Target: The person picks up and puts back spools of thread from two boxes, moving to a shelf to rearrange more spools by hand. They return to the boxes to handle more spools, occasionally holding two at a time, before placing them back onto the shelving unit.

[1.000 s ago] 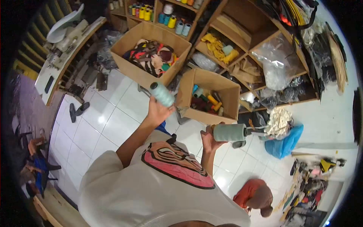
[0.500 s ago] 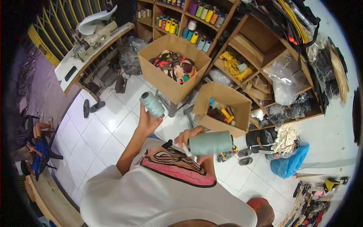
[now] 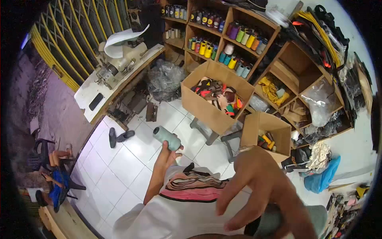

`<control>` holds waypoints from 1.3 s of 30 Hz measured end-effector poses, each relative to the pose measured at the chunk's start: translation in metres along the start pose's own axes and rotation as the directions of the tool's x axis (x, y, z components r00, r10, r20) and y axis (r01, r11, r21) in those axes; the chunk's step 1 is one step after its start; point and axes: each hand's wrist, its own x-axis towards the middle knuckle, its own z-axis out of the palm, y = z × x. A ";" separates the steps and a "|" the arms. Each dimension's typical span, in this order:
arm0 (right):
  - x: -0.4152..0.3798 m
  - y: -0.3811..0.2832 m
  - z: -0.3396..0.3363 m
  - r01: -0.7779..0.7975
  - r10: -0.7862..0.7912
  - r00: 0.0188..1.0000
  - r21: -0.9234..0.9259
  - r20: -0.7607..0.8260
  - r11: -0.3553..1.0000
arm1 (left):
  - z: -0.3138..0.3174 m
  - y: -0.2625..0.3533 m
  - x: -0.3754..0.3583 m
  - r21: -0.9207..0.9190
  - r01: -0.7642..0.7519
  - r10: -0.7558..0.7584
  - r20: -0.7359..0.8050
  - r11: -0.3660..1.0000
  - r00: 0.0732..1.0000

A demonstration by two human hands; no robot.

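My left hand is wrapped around the lower part of a grey-green thread spool, which it holds tilted above the tiled floor. Close to the camera, my right hand reaches across the front of my body with its fingers apart and nothing between them. A larger grey-green thread spool shows behind the right wrist, low in the view and partly covered by it. What supports that spool is hidden. My white shirt with its pink print lies between the two hands.
A cardboard box of fabric scraps and a smaller box with thread spools stand ahead. Behind them, a wooden shelf holds rows of thread. A sewing machine table is at left, near a seated person. Slippers lie on the floor.
My right hand has let go of the larger spool and come up close to the camera, fingers spread. That spool is now lower right. The left hand keeps its spool; the view has shifted.
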 end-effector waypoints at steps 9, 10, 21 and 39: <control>0.061 0.131 -0.029 0.159 -0.171 0.981 0.123 0.094 0.980 | -0.050 0.134 0.000 0.309 -0.050 0.074 -0.067 0.950 0.995; 0.059 0.143 -0.037 0.152 -0.163 0.985 0.156 0.059 0.976 | -0.054 0.143 0.003 0.314 -0.059 0.085 -0.070 0.948 0.994; -0.052 0.282 -0.116 -0.256 0.302 0.768 0.161 -0.564 0.953 | -0.079 0.188 0.097 0.293 -0.214 0.262 -0.138 0.932 0.955; -0.120 0.367 -0.254 -0.350 0.483 0.260 0.384 -0.837 0.854 | -0.069 0.286 0.317 0.516 -0.182 0.230 -0.031 0.837 0.973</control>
